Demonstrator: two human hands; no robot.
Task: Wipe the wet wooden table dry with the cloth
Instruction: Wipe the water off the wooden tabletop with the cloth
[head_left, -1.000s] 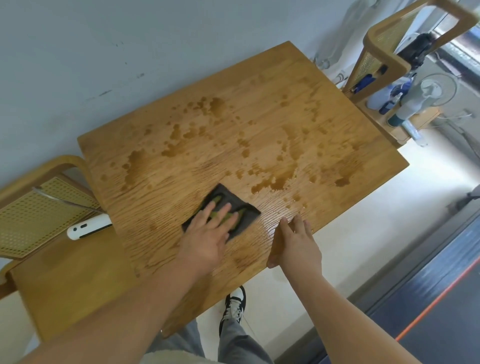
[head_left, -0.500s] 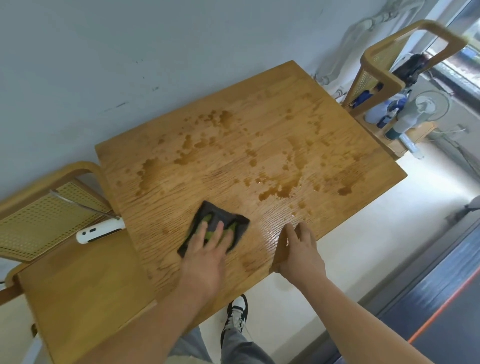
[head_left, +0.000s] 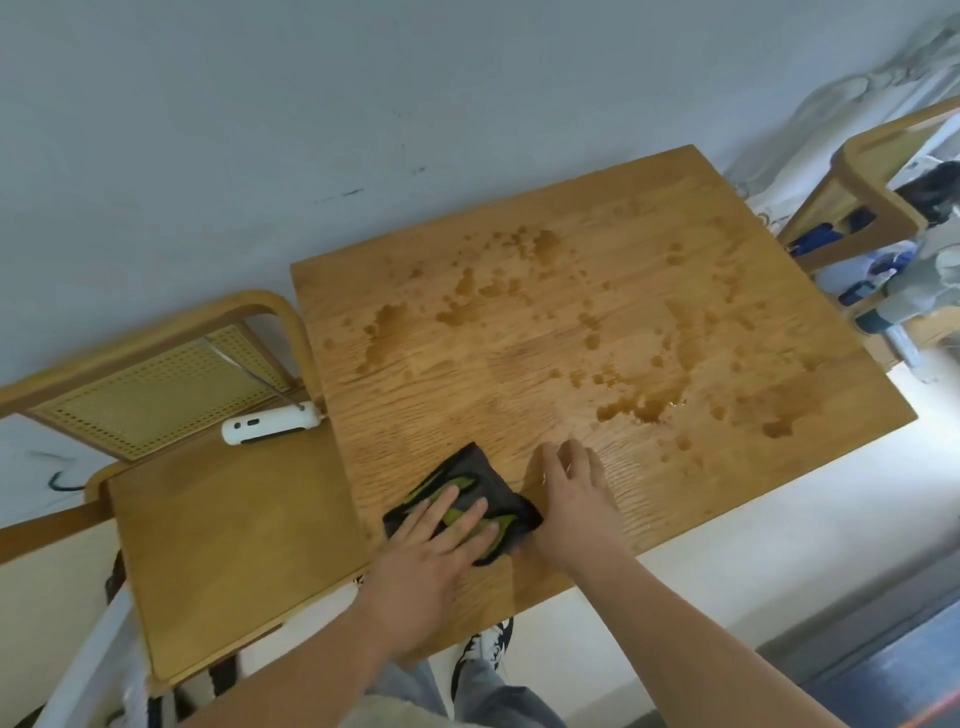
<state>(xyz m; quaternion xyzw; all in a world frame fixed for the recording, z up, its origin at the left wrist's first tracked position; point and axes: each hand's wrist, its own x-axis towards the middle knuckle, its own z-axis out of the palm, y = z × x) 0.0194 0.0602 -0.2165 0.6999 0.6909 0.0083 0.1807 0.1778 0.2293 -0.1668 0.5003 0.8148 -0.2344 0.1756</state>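
Wooden worktop (head_left: 649, 291) against grey wall, wet patches across middle and far side; dark cloth (head_left: 470, 488) at near edge, pinned flat under left hand (head_left: 431, 561) with fingers spread, right hand (head_left: 571, 493) touching cloth's right edge, fingers loosely together on wood.

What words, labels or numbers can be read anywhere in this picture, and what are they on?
None can be read.
The white handheld device on the chair: dark marks only, no legible text.
The bottles past the table's far right corner: blurred, any labels unreadable.
The cloth under the left hand: a green pattern, no letters.
The wall: dark scuffs only.
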